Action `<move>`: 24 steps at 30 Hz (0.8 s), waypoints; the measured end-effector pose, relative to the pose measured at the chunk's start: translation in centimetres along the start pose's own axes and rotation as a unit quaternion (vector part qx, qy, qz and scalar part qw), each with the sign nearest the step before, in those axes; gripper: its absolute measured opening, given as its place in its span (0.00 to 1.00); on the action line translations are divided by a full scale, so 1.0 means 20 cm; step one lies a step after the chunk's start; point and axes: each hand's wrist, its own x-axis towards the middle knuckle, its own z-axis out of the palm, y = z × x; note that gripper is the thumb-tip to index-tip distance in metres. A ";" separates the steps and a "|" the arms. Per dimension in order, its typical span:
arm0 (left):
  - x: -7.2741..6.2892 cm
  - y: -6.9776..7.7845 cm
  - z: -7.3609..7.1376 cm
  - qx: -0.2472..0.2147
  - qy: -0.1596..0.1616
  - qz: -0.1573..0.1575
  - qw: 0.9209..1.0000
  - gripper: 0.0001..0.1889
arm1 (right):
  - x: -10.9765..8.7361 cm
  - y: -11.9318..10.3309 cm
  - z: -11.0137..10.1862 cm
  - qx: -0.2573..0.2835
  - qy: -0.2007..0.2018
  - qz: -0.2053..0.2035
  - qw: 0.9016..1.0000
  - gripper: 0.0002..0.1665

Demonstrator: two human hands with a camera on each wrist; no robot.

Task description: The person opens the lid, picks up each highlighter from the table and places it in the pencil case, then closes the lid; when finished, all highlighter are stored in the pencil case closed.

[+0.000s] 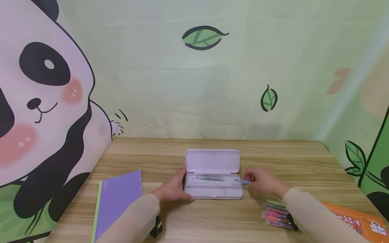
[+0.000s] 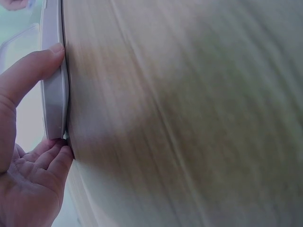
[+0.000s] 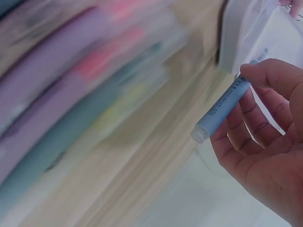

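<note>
A white pencil case (image 1: 202,192) lies on the wooden table with its lid raised at the back. My left hand (image 1: 173,186) grips its left end, the thumb on the front side and the fingers round toward the back corner. In the upper compartment of the case lies a slim clear pen-like item (image 1: 209,178). My right hand (image 1: 265,182) pinches a blue-grey highlighter (image 3: 222,109) between thumb and fingers at the right end of the case. One end of the highlighter points over the upper compartment; its clear-tipped other end sticks out toward the right wrist camera.
Several highlighters (image 1: 273,216) with pink, green and purple parts lie by my right forearm. An orange book (image 1: 364,222) is at the right, partly under the sleeve. A purple notebook (image 1: 121,195) lies at the left. A panda-printed cloth (image 1: 170,84) hangs behind the table.
</note>
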 end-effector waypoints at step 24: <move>-0.01 0.01 0.00 0.007 -0.003 -0.014 1.000 0.71 | 0.35 -0.25 0.13 -0.001 -0.009 -0.049 0.999 0.11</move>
